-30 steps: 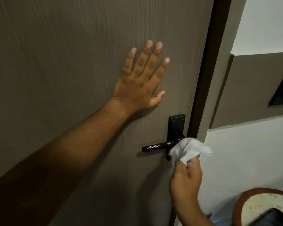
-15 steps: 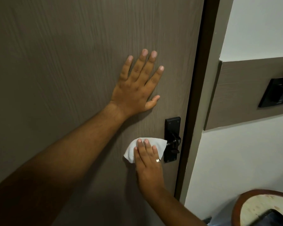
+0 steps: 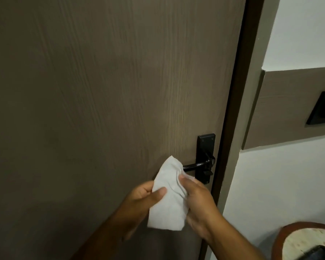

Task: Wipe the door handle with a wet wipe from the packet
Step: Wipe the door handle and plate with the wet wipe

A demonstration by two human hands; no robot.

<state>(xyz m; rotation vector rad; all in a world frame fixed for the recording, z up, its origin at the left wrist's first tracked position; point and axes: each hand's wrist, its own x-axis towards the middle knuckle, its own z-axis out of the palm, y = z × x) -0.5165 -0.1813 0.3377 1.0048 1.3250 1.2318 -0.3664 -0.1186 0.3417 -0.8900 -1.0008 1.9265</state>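
White wet wipe pinched between left hand and right hand, both closed on it — just below the black lever door handle near the door's right edge. Probably limp, light, damp — best gripped bunched.

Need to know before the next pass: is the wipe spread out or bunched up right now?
Mostly spread: the wipe hangs as a loose, creased sheet between both hands, left hand pinching one edge, right hand the other.
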